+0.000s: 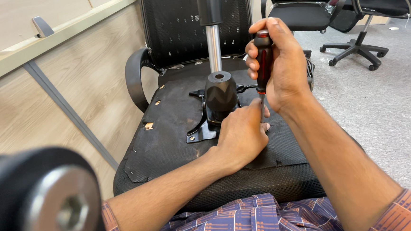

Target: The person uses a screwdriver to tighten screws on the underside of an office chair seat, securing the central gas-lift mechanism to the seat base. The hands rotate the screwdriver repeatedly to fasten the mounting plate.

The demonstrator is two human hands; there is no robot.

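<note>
An office chair lies upturned in front of me, its worn black seat underside facing up. A black metal mechanism plate with a black cylinder housing is mounted on it. My right hand grips a black and red screwdriver upright, tip down by the plate. My left hand rests on the seat, fingers at the screwdriver's shaft near the tip. A chrome gas lift column rises behind the housing.
A wooden wall panel runs along the left. A black caster wheel with a metal hub looms at the lower left, very close. Other black office chairs stand on the grey carpet at the back right.
</note>
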